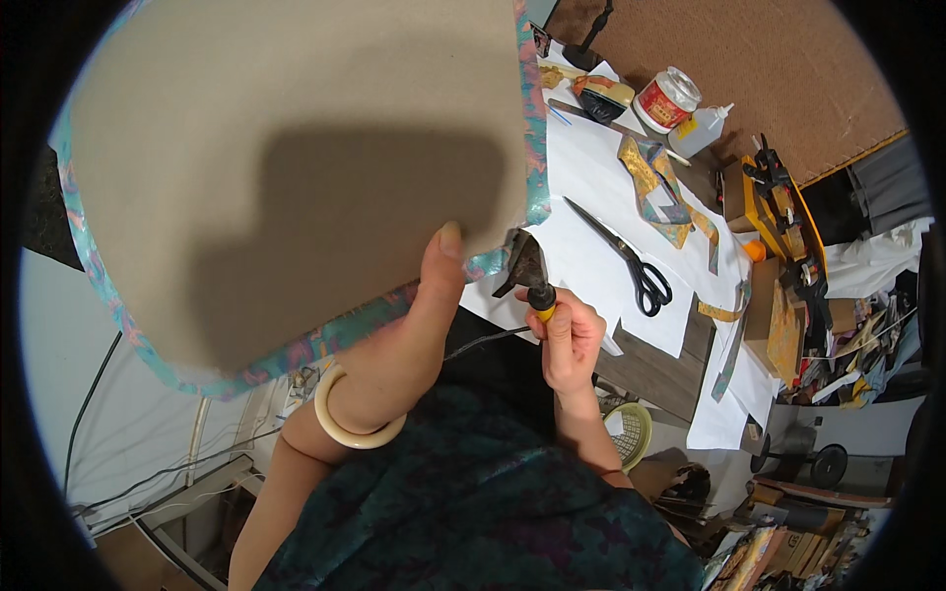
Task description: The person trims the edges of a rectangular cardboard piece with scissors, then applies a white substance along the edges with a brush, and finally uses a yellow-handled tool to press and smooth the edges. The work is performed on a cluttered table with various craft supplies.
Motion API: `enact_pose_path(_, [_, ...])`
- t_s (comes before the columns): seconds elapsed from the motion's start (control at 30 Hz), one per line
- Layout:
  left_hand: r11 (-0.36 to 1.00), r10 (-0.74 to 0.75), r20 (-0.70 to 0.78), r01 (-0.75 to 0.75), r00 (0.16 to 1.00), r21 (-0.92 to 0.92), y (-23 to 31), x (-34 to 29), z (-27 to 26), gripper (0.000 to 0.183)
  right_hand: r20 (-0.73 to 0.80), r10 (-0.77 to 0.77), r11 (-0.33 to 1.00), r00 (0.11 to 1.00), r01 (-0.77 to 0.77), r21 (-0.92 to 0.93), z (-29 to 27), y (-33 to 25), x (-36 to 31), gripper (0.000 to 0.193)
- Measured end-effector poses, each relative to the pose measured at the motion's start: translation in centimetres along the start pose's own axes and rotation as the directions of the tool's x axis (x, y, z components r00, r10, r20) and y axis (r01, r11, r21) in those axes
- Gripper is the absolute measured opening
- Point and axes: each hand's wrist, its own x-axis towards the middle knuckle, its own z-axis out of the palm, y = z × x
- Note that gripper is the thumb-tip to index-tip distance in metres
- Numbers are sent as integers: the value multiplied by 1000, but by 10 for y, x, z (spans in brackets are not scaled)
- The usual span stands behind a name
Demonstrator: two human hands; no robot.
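A large beige board (pixel 384 98) with rounded corners fills the upper left, its edges wrapped in shiny teal-and-pink marbled trim (pixel 330 340). My left hand (pixel 394 345) grips it by the near edge, thumb on the beige face and fingers hidden underneath. A cream bangle (pixel 328 419) circles that wrist. In my right hand (pixel 574 340), fingers closed around a yellow-and-black handle, is a small tool with a broad dark metal head (pixel 524 261). The head meets the trim at the board's near right corner. A black cord (pixel 483 341) runs toward the tool's handle.
White paper sheets on the table at right carry black-handled scissors (pixel 636 266) and patterned scraps (pixel 655 192). Behind stand a red-labelled jar (pixel 667 100) and a squeeze bottle (pixel 702 130). Clamps (pixel 778 187) line the right side. A green basket (pixel 636 433) sits below.
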Motion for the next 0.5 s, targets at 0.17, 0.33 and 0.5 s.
enact_pose_path(0.17, [914,-362,-1,355,932,-197,-3,1,-8,20,6,-7,987,1000,6,160,-3,1,4,33])
enact_pose_path(0.33, [451,-624,172,531,763,-718,-1,12,0,38,-140,-165,976,976,182,121,12,13,1,34])
enact_pose_path(0.5, [332,-655,226,543,721,-771,-3,10,1,35,-191,-266,961,945,243,-134,14,21,3,39])
